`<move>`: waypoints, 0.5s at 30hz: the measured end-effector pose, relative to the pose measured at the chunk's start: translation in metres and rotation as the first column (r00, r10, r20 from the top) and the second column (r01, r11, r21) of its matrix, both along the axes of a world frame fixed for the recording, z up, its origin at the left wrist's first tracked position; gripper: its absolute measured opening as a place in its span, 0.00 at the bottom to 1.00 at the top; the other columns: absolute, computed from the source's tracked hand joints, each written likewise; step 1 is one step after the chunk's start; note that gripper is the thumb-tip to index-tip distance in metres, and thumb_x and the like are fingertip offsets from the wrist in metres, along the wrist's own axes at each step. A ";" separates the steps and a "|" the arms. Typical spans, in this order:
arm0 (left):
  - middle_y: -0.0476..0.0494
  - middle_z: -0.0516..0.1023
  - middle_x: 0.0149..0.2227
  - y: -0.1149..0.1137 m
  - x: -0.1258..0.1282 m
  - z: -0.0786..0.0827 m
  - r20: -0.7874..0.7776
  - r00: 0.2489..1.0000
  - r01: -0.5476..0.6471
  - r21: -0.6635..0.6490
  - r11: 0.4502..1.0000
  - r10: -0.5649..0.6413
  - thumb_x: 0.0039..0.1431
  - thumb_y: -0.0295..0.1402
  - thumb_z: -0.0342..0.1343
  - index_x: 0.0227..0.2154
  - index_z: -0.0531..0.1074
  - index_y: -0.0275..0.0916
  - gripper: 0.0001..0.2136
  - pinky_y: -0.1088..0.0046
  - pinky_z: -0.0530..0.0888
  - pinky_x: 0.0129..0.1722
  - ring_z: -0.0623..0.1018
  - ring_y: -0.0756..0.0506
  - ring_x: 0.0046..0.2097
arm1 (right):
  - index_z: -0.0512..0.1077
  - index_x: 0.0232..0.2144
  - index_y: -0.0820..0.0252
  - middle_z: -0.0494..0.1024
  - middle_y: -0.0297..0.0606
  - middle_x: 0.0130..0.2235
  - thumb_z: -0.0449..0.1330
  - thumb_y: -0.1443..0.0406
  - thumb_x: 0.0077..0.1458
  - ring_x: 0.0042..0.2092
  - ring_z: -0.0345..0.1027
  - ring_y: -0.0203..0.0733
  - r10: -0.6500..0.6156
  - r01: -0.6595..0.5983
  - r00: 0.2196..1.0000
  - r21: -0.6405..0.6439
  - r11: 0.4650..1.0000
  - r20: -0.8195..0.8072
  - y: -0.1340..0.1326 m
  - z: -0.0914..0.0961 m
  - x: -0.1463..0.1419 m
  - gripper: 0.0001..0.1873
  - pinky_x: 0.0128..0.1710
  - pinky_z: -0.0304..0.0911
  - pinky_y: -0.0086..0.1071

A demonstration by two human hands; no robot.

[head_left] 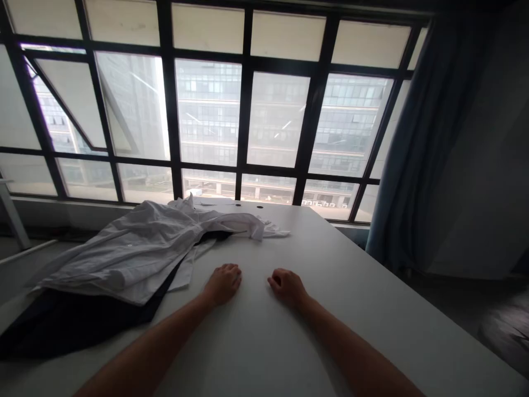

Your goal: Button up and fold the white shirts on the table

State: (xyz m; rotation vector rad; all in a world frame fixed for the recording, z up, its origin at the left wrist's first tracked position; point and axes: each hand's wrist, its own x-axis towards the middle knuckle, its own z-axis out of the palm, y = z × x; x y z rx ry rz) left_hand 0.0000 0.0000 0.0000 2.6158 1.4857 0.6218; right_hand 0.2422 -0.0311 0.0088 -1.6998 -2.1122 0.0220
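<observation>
Passage outward from the left hand (223, 284) is blocked by the shirt (136, 248) and dark cloth (78, 322); rightward, the table (351, 275) can be crossed.

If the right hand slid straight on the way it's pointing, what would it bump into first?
Probably the white garment: the right hand points forward and leftward across the table, toward the garment's right end. Depth is hard to judge, so this is approximate.

Dk cloth (78, 325) pt-hidden under wht garment (136, 248)
</observation>
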 end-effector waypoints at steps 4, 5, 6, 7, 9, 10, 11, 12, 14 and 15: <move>0.40 0.74 0.54 0.001 -0.001 -0.002 -0.019 1.000 -0.008 -0.015 1.000 0.008 0.64 0.35 0.48 0.46 0.73 0.41 0.13 0.63 0.65 0.57 0.71 0.41 0.56 | 0.75 0.32 0.59 0.75 0.39 0.39 0.57 0.64 0.56 0.40 0.67 0.38 0.030 -0.027 0.998 0.059 0.998 -0.047 0.004 -0.009 0.004 0.07 0.40 0.59 0.28; 0.40 0.74 0.54 0.001 -0.002 -0.002 -0.018 1.000 -0.004 -0.016 1.000 0.003 0.64 0.35 0.47 0.46 0.73 0.41 0.13 0.63 0.65 0.57 0.71 0.42 0.56 | 0.75 0.32 0.59 0.75 0.39 0.40 0.57 0.65 0.56 0.42 0.67 0.39 0.047 -0.044 0.997 0.067 0.997 -0.055 0.004 -0.009 0.004 0.07 0.42 0.59 0.28; 0.41 0.74 0.54 0.001 -0.002 -0.003 -0.015 1.000 0.003 -0.017 1.000 -0.003 0.64 0.35 0.47 0.46 0.73 0.41 0.13 0.64 0.65 0.58 0.71 0.42 0.57 | 0.75 0.33 0.59 0.75 0.39 0.40 0.57 0.65 0.56 0.43 0.67 0.39 0.063 -0.058 0.996 0.069 0.996 -0.062 0.004 -0.010 0.004 0.07 0.43 0.59 0.28; 0.41 0.74 0.55 0.002 -0.003 -0.003 -0.011 1.000 0.009 -0.015 1.000 -0.009 0.64 0.35 0.48 0.46 0.73 0.41 0.13 0.64 0.65 0.58 0.71 0.42 0.57 | 0.75 0.33 0.60 0.75 0.39 0.40 0.57 0.65 0.56 0.43 0.66 0.40 0.075 -0.070 0.995 0.068 0.995 -0.068 0.004 -0.010 0.004 0.07 0.44 0.59 0.28; 0.41 0.73 0.55 0.004 -0.003 -0.004 -0.003 1.000 0.012 -0.010 1.000 -0.012 0.63 0.34 0.48 0.46 0.72 0.41 0.12 0.64 0.65 0.58 0.70 0.42 0.57 | 0.75 0.34 0.60 0.74 0.39 0.39 0.57 0.66 0.56 0.43 0.66 0.40 0.092 -0.087 0.993 0.065 0.994 -0.075 0.004 -0.009 0.006 0.07 0.44 0.60 0.29; 0.41 0.73 0.55 0.004 -0.003 -0.004 -0.005 1.000 0.008 -0.011 1.000 -0.008 0.63 0.35 0.48 0.46 0.72 0.41 0.12 0.64 0.65 0.57 0.70 0.42 0.57 | 0.76 0.34 0.60 0.74 0.39 0.39 0.57 0.66 0.56 0.43 0.66 0.41 0.096 -0.091 0.993 0.063 0.994 -0.074 0.004 -0.009 0.007 0.08 0.44 0.60 0.29; 0.41 0.73 0.55 0.005 -0.003 -0.005 -0.009 1.000 0.002 -0.013 1.000 -0.002 0.63 0.35 0.48 0.46 0.72 0.41 0.12 0.63 0.65 0.57 0.70 0.42 0.57 | 0.76 0.34 0.60 0.75 0.40 0.39 0.57 0.66 0.56 0.43 0.66 0.41 0.097 -0.093 0.993 0.060 0.994 -0.070 0.004 -0.008 0.007 0.08 0.44 0.60 0.29; 0.41 0.73 0.56 0.006 -0.003 -0.005 -0.014 1.000 -0.003 -0.013 1.000 0.003 0.63 0.35 0.48 0.46 0.72 0.42 0.12 0.63 0.65 0.57 0.70 0.42 0.58 | 0.76 0.35 0.60 0.75 0.40 0.40 0.57 0.66 0.56 0.43 0.66 0.41 0.098 -0.094 0.993 0.058 0.994 -0.065 0.003 -0.008 0.008 0.08 0.44 0.60 0.30; 0.41 0.72 0.56 0.006 -0.002 -0.005 -0.026 1.000 -0.005 -0.012 1.000 0.005 0.64 0.35 0.48 0.46 0.72 0.42 0.12 0.62 0.65 0.57 0.69 0.42 0.58 | 0.76 0.35 0.60 0.75 0.41 0.40 0.56 0.66 0.56 0.44 0.66 0.42 0.100 -0.097 0.994 0.054 0.994 -0.053 0.002 -0.007 0.008 0.09 0.45 0.60 0.30; 0.41 0.72 0.57 0.006 -0.002 -0.005 -0.031 1.000 -0.005 -0.012 1.000 0.005 0.64 0.35 0.47 0.46 0.72 0.42 0.13 0.62 0.65 0.57 0.69 0.42 0.58 | 0.76 0.36 0.60 0.75 0.41 0.41 0.56 0.66 0.56 0.44 0.66 0.42 0.102 -0.100 0.994 0.052 0.994 -0.046 0.001 -0.006 0.008 0.09 0.46 0.60 0.31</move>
